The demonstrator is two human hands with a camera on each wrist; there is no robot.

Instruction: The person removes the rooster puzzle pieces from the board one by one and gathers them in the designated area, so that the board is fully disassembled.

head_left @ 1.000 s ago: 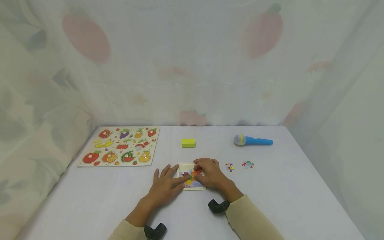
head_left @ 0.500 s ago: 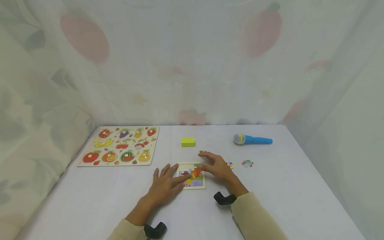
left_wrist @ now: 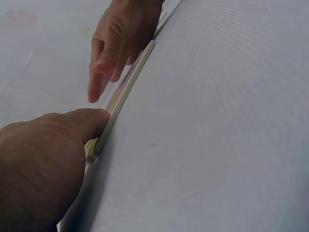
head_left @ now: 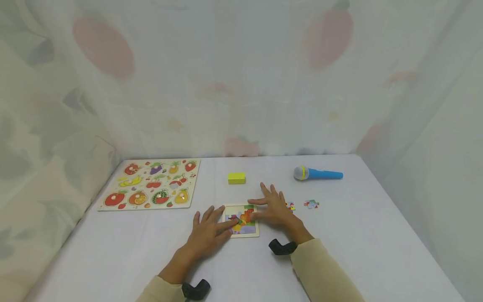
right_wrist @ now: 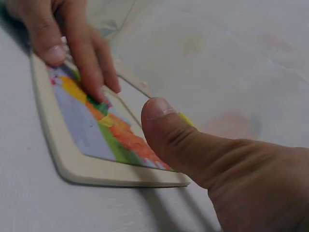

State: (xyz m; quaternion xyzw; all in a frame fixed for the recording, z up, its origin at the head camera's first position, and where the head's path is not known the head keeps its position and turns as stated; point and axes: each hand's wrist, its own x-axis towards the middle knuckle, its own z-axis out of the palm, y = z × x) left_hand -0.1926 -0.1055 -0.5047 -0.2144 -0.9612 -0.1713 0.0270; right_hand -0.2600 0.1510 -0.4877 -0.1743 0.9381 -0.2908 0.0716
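Note:
A small jigsaw puzzle in a pale wooden frame (head_left: 247, 235) lies on the table, its upper-left part bare of picture. My left hand (head_left: 206, 235) rests on its left side, straight fingers touching the picture and thumb by the near edge. Close over the right edge is my right hand (head_left: 277, 210), fingers spread and holding nothing. In the right wrist view its thumb (right_wrist: 166, 128) hovers above the orange and green pieces (right_wrist: 123, 137). Two loose jigsaw pieces lie to the right: one (head_left: 311, 204) in full view, the other (head_left: 291, 206) partly hidden behind the right hand.
A fruit peg puzzle board (head_left: 151, 184) lies at the back left. Behind the jigsaw sits a yellow block (head_left: 236, 178). A blue toy microphone (head_left: 320, 174) lies at the back right. Printed curtains (head_left: 241, 84) enclose the white table (head_left: 358, 251).
My right hand has let go of the jigsaw's right side, shifted slightly right and spread its fingers, uncovering the upper-right pieces. The left hand has stayed in place.

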